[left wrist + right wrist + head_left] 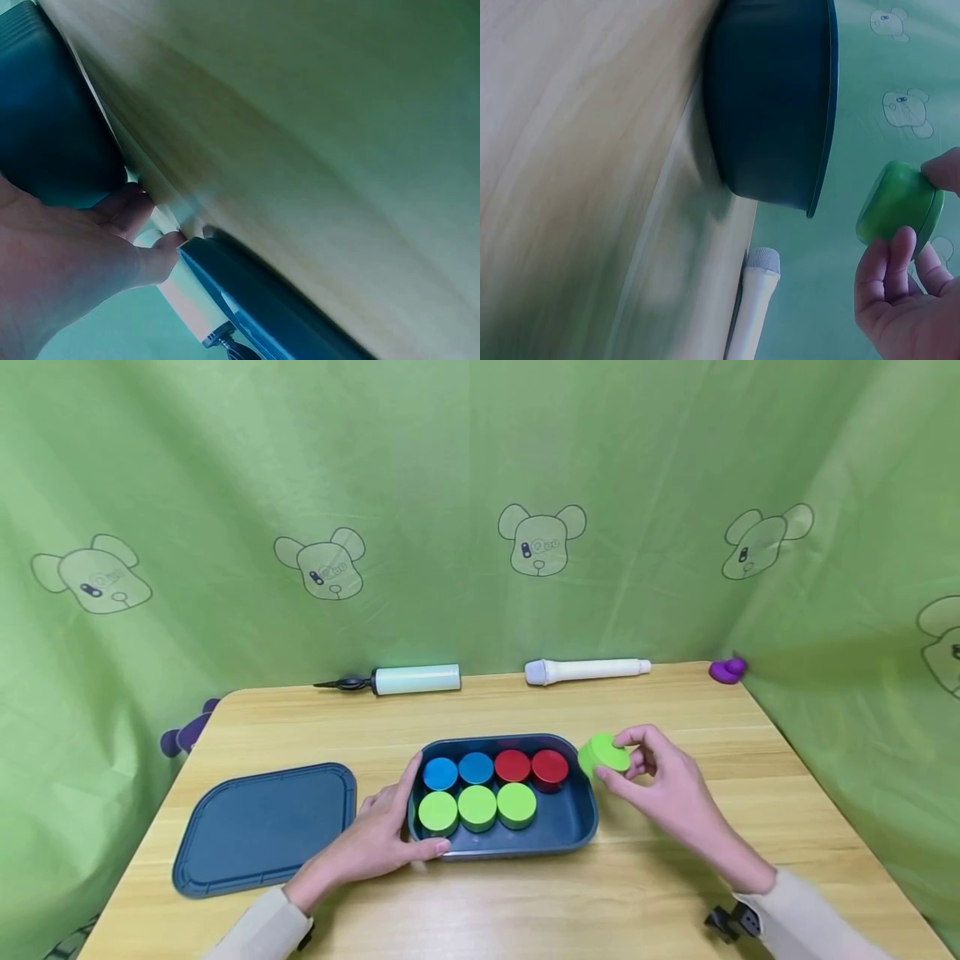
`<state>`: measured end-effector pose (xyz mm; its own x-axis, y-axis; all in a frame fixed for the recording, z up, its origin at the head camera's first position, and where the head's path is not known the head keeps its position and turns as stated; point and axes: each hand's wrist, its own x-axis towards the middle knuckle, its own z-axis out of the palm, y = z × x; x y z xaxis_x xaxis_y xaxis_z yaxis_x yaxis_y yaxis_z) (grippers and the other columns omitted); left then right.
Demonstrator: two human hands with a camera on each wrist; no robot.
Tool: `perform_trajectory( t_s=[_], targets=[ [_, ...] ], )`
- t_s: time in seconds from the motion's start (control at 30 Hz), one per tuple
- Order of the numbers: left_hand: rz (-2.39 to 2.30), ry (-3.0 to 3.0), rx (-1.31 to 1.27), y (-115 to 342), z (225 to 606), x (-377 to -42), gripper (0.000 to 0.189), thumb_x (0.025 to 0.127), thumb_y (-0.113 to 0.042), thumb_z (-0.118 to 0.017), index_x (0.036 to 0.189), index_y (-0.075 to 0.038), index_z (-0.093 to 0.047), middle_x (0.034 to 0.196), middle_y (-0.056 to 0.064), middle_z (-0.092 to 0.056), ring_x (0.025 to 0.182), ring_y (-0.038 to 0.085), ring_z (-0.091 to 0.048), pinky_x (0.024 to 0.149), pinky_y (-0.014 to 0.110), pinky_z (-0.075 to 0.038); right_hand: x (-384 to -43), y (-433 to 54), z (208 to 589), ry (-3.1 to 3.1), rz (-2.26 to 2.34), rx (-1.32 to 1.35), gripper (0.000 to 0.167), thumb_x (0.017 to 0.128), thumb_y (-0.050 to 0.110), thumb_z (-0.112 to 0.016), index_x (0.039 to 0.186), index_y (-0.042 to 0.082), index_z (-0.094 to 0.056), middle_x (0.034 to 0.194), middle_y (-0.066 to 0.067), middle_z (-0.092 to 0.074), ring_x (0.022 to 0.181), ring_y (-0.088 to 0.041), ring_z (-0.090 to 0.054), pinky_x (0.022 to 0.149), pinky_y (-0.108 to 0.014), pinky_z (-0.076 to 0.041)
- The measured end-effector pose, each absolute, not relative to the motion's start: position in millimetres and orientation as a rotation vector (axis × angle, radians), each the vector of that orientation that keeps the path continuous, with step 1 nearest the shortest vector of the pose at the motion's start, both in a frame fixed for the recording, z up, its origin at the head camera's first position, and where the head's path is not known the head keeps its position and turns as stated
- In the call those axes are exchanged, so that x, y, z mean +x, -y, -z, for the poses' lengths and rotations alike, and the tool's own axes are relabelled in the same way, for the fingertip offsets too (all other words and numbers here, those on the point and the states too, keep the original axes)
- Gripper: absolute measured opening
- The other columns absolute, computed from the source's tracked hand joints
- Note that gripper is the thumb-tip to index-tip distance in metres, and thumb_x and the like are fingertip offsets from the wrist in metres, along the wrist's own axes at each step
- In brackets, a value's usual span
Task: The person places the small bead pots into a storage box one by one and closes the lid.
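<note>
A dark blue rectangular box (562, 827) stands on the wooden table with its top uncovered. Inside it, two blue round tubs (440, 774) and two red round tubs (512, 766) form the back row. Three green round tubs (477, 806) sit in front of them, and the right end of the box's floor is bare. At the box's left front corner, my left hand (386, 831) grips the wall, thumb at the front rim. My right hand (667, 781) pinches another green round tub (900, 202), tilted, in the air by the box's right rim.
A dark blue lid (270, 827) lies flat to the left of the box. Along the table's back edge are a hand pump (416, 678) and a white microphone (592, 671). A purple object (727, 670) sits at the back right corner. Green curtains surround the table.
</note>
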<state>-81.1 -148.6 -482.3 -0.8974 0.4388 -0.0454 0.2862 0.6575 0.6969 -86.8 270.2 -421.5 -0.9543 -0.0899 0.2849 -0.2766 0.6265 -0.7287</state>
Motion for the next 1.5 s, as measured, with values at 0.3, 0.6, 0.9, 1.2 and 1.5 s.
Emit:
perform_trajectory(
  t_s=[0.3, 0.6, 0.9, 1.2, 1.5],
  targets=[
    [-1.069, -2.668, 0.598, 150, 483, -81, 0.126, 0.092, -0.065, -0.081, 0.178, -0.023, 0.000, 0.174, 0.012, -0.036, 0.156, 0.039, -0.036, 0.123, 0.067, -0.021, -84, -260, 425, 2.614, -1.188, 0.412, 0.039, 0.089, 0.018, -0.095, 0.117, 0.013, -0.068, 0.086, 0.000, -0.068, 0.079, -0.016, -0.065, 0.066, -0.026, -0.052],
    [-1.080, -2.662, 0.602, 150, 484, -82, 0.125, 0.093, -0.064, -0.081, 0.177, -0.026, 0.002, 0.174, 0.011, -0.035, 0.156, 0.039, -0.036, 0.123, 0.067, -0.021, -83, -251, 431, 2.675, -1.164, 0.487, 0.042, 0.088, 0.027, -0.096, 0.118, 0.021, -0.067, 0.083, 0.005, -0.065, 0.078, -0.014, -0.065, 0.063, -0.029, -0.053],
    [-1.080, -2.665, 0.604, 150, 485, -82, 0.125, 0.093, -0.063, -0.082, 0.177, -0.027, 0.002, 0.174, 0.011, -0.035, 0.156, 0.039, -0.036, 0.123, 0.068, -0.021, -80, -244, 435, 2.769, -1.096, 0.491, 0.044, 0.088, 0.037, -0.095, 0.117, 0.023, -0.065, 0.072, 0.007, -0.053, 0.065, -0.012, -0.052, 0.058, -0.028, -0.043],
    [-1.083, -2.669, 0.612, 150, 485, -82, 0.125, 0.092, -0.066, -0.081, 0.177, -0.027, 0.002, 0.174, 0.011, -0.035, 0.156, 0.039, -0.037, 0.123, 0.067, -0.022, -80, -236, 445, 2.758, -0.958, 0.601, 0.041, 0.087, 0.036, -0.096, 0.107, 0.024, -0.061, 0.078, 0.007, -0.054, 0.064, -0.007, -0.049, 0.058, -0.027, -0.044],
    [-1.082, -2.668, 0.615, 149, 485, -83, 0.125, 0.092, -0.065, -0.081, 0.177, -0.028, 0.003, 0.174, 0.011, -0.035, 0.156, 0.039, -0.037, 0.122, 0.067, -0.023, -81, -231, 448, 2.784, -0.783, 0.677, 0.042, 0.084, 0.031, -0.098, 0.098, 0.023, -0.059, 0.089, 0.012, -0.058, 0.076, -0.009, -0.055, 0.066, -0.029, -0.046]
  ],
)
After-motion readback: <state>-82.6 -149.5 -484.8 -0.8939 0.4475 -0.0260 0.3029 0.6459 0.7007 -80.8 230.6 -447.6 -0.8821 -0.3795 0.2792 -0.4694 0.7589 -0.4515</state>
